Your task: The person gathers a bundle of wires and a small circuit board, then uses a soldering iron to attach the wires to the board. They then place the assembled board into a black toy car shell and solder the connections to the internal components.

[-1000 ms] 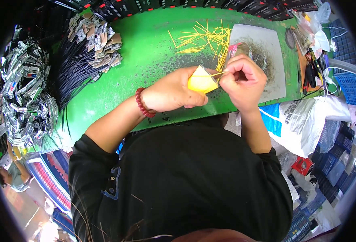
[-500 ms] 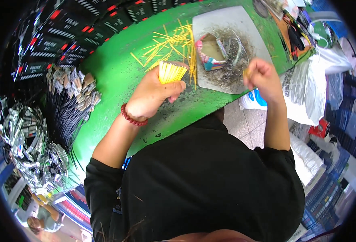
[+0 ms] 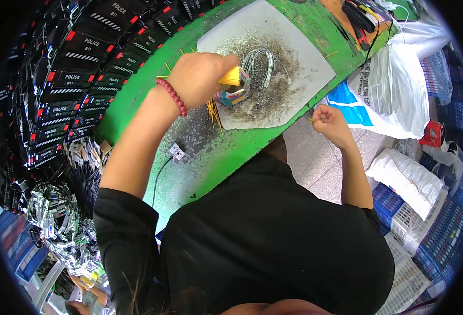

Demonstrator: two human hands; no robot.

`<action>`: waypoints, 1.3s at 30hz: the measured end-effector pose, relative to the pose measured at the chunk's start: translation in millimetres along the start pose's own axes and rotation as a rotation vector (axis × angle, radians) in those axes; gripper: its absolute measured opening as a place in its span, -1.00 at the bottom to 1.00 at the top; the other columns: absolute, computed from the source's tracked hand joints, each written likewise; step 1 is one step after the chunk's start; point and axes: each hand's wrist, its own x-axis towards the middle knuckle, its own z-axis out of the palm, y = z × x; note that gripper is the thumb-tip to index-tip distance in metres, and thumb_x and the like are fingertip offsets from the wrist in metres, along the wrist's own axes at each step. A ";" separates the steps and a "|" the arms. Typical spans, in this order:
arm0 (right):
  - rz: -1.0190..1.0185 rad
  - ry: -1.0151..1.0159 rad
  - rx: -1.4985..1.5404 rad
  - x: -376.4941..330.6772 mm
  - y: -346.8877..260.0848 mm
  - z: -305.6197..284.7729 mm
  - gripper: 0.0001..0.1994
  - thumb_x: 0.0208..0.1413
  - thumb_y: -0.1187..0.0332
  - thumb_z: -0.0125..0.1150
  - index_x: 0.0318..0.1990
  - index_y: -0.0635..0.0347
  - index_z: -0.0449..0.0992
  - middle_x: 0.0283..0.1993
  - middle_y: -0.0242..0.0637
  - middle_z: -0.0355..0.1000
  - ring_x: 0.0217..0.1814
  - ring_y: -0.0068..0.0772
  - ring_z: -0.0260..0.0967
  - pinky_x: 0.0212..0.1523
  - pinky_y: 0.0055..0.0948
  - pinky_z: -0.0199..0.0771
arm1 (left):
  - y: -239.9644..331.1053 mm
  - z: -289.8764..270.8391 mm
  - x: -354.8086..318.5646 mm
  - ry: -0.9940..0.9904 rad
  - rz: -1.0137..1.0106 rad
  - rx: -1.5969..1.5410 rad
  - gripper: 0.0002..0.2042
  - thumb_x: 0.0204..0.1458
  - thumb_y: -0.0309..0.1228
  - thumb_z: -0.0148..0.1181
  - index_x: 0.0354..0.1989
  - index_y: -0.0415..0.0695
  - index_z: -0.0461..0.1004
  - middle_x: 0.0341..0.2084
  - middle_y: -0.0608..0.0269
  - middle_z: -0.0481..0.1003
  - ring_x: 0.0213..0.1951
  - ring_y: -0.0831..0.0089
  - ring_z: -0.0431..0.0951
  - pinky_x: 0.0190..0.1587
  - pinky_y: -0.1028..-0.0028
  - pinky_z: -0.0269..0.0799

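My left hand (image 3: 202,76), with a red bead bracelet at the wrist, is closed around a bundle of thin yellow wires (image 3: 231,77). It reaches over a small many-sided open container (image 3: 240,95) with colourful taped walls, and the bundle's end hides part of the rim. More loose yellow wires (image 3: 213,114) stick out beneath this hand. Beyond the table's front edge, over the floor, my right hand (image 3: 330,126) is curled closed. A tiny yellow bit shows at its fingertips, too small to name.
A pale board (image 3: 300,68) bears dark grains and a loop of silvery wire (image 3: 265,60). Black boxes (image 3: 87,50) are stacked left, above silvery strips (image 3: 58,220). A small cabled white piece (image 3: 177,151) lies on the green table (image 3: 210,168). White sacks (image 3: 394,89) stand right; another person (image 3: 87,302) is lower left.
My left hand has turned over and brought the yellow bundle to the container. My right hand has moved down, off the board's side and past the table edge. The view has shifted.
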 end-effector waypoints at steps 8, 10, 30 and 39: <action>0.003 -0.026 0.006 4.6 14.6 0.1 -0.91 -0.07 0.58 0.14 -0.48 0.19 0.37 -0.52 -0.59 0.28 -0.51 -0.81 0.15 -0.50 -0.71 0.12 | -14.3 -11.4 24.5 -0.194 0.432 0.128 -0.76 -0.11 -0.42 0.17 -0.20 0.01 0.52 -0.46 0.23 0.54 -0.33 0.19 0.57 -0.32 0.26 0.47; 0.045 -0.026 -0.004 1.1 12.0 0.8 -0.92 -0.08 0.59 0.11 -0.47 0.19 0.37 -0.50 -0.57 0.29 -0.49 -0.78 0.17 -0.48 -0.70 0.14 | -18.6 -5.0 26.7 -0.222 0.452 0.094 -0.64 -0.24 -0.46 0.30 -0.16 0.01 0.52 -0.41 0.22 0.55 -0.28 0.18 0.57 -0.27 0.25 0.47; 0.144 0.150 -0.211 21.0 144.6 -4.1 -0.90 -0.10 0.44 0.24 -0.51 0.20 0.43 -0.58 -0.48 0.34 -0.53 -0.66 0.26 -0.51 -0.57 0.25 | -10.0 -7.8 27.4 -0.171 0.471 0.192 -0.92 -0.14 -0.48 0.13 -0.42 -0.12 0.44 -0.45 0.17 0.48 -0.28 0.16 0.53 -0.26 0.23 0.46; 0.176 0.178 -0.445 20.3 194.9 -14.4 -0.89 -0.14 0.50 0.19 -0.38 0.25 0.51 -0.56 -0.35 0.43 -0.50 -0.56 0.39 -0.48 -0.50 0.38 | -17.5 -5.1 16.3 -0.052 0.461 0.096 -0.86 -0.14 -0.50 0.08 -0.36 -0.11 0.50 -0.37 0.18 0.51 -0.22 0.16 0.53 -0.24 0.26 0.48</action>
